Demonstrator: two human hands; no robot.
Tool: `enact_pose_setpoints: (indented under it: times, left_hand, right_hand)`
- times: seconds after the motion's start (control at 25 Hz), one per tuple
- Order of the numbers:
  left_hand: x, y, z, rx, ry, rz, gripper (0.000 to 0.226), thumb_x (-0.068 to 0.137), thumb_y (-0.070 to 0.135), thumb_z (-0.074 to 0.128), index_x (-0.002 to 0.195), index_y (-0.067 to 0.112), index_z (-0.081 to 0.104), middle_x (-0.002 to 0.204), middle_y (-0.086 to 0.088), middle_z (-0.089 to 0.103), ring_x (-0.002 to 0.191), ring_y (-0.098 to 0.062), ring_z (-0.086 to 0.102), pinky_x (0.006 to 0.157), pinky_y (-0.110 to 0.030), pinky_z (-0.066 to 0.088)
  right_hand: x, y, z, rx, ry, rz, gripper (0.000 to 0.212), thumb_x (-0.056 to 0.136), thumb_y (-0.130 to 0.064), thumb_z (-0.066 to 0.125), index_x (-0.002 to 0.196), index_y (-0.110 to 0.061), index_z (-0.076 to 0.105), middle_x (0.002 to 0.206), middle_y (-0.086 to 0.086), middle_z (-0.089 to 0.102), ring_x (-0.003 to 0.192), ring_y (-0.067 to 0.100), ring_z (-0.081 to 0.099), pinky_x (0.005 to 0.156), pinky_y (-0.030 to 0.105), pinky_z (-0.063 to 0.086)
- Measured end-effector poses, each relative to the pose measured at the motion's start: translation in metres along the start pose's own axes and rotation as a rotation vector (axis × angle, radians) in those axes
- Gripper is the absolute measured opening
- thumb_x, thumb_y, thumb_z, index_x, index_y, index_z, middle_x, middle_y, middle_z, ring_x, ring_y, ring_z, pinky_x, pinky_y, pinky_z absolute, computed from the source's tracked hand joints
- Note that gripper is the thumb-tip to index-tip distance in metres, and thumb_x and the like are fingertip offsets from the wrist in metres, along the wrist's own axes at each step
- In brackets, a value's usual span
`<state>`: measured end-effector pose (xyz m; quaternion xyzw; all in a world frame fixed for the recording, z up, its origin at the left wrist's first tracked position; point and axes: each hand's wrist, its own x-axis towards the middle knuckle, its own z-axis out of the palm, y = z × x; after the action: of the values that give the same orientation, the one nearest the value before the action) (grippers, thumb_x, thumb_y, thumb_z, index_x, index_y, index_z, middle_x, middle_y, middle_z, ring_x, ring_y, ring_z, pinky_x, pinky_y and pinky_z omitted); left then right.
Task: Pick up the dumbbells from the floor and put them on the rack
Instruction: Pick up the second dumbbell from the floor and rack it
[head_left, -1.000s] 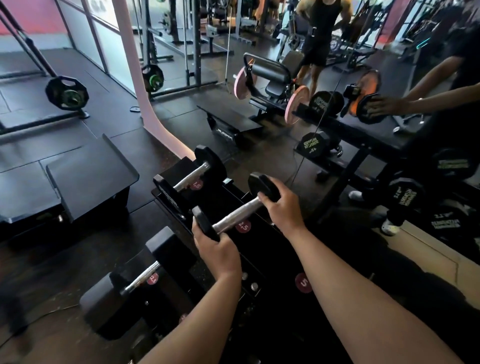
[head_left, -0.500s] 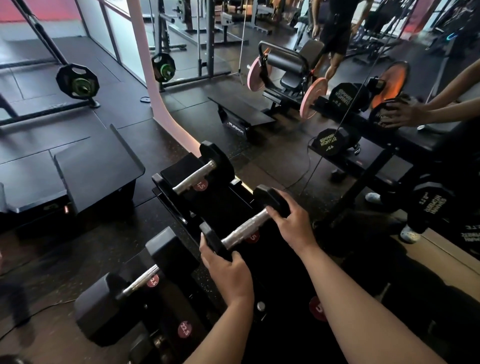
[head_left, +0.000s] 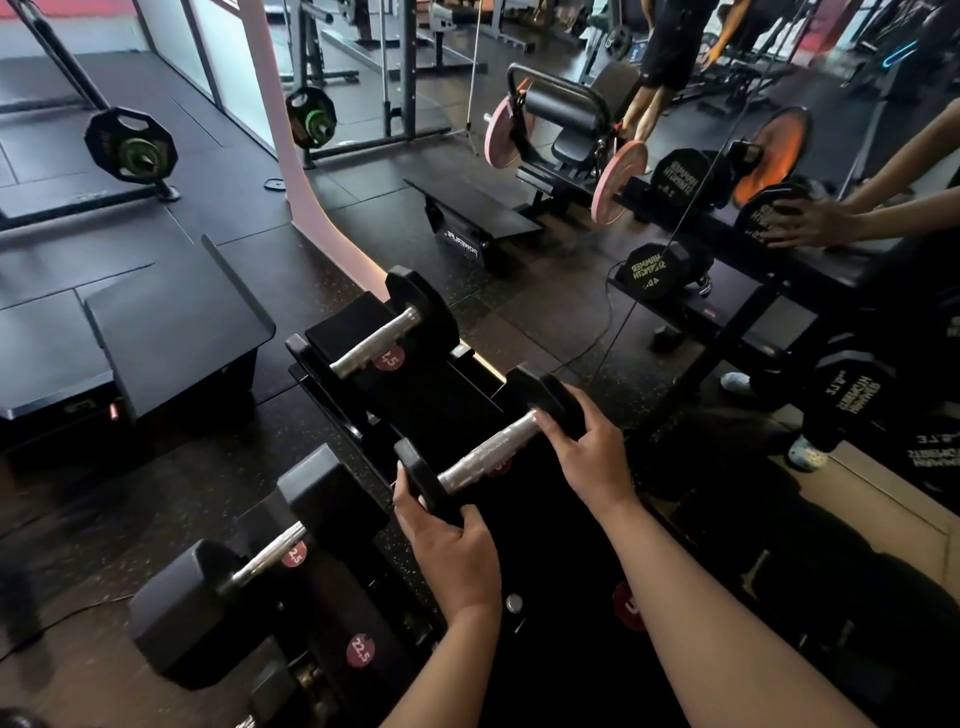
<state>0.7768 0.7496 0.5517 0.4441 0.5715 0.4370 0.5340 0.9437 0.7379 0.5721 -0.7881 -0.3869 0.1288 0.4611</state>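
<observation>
A small black dumbbell (head_left: 485, 457) with a knurled steel handle lies across the top shelf of the black rack (head_left: 431, 405). My left hand (head_left: 447, 545) grips its near head and my right hand (head_left: 587, 452) grips its far head. Just beyond it on the same shelf rests a second small dumbbell (head_left: 374, 338). A larger dumbbell (head_left: 260, 566) sits on the rack to the near left, above a red 22.5 label.
A wall mirror on the right reflects the rack, its dumbbells (head_left: 654, 265) and my hands. Black platforms (head_left: 171, 322) and a low bench (head_left: 478, 223) stand on the rubber floor at left and beyond. A plate-loaded machine (head_left: 561, 135) and another person (head_left: 665, 62) are farther back.
The view has shifted slightly, and both hands still grip the small dumbbell, which has settled lower onto the rack shelf.
</observation>
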Motion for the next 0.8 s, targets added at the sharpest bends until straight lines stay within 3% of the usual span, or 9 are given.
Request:
enact_pose_setpoints:
  times: [0.12,0.24,0.36,0.6,0.8]
  left_hand:
    - [0.0,0.002,-0.003,-0.013,-0.031,-0.011,0.083,0.087,0.001,0.069,0.145,0.045,0.03,0.145,0.001,0.048,0.118,-0.043,0.06,0.085,-0.037,0.058]
    - [0.0,0.011,-0.007,-0.022,-0.054,-0.031,0.083,0.087,0.006,0.074,0.151,0.033,0.029,0.153,-0.003,0.042,0.136,-0.025,0.046,0.088,-0.013,0.037]
    - [0.008,0.014,-0.012,-0.019,-0.091,-0.003,0.087,0.086,0.014,0.078,0.153,0.03,0.024,0.158,-0.004,0.034,0.143,-0.025,0.039,0.101,-0.027,0.035]
    - [0.013,0.03,-0.026,0.056,-0.162,0.078,0.097,0.082,0.029,0.082,0.154,0.034,0.018,0.163,-0.004,0.021,0.15,-0.024,0.023,0.116,-0.048,0.029]
    - [0.001,0.065,-0.03,0.25,-0.215,0.323,0.095,0.081,0.041,0.079,0.156,0.028,0.022,0.162,-0.005,0.028,0.154,-0.025,0.009,0.122,-0.057,0.004]
  right_hand:
    - [0.0,-0.001,0.001,0.011,0.011,0.041,0.035,0.092,-0.038,0.07,0.125,-0.027,0.066,0.114,-0.011,0.071,0.109,0.005,0.065,0.096,0.032,0.054]
    - [-0.001,-0.007,0.001,0.012,0.028,0.04,0.033,0.09,-0.037,0.073,0.121,-0.029,0.067,0.109,-0.015,0.071,0.104,0.0,0.066,0.092,0.026,0.055]
    - [-0.006,-0.016,0.0,0.007,0.032,0.037,0.038,0.089,-0.037,0.074,0.125,-0.03,0.065,0.112,-0.018,0.068,0.105,-0.003,0.062,0.091,0.013,0.05]
    - [-0.018,-0.031,-0.006,0.029,0.039,0.075,0.067,0.086,-0.052,0.071,0.146,-0.032,0.047,0.141,-0.01,0.055,0.13,0.006,0.048,0.104,0.027,0.041]
    - [-0.043,-0.054,-0.049,0.099,0.132,0.129,0.073,0.086,-0.059,0.066,0.15,-0.039,0.037,0.15,-0.006,0.046,0.138,0.01,0.042,0.103,0.028,0.036]
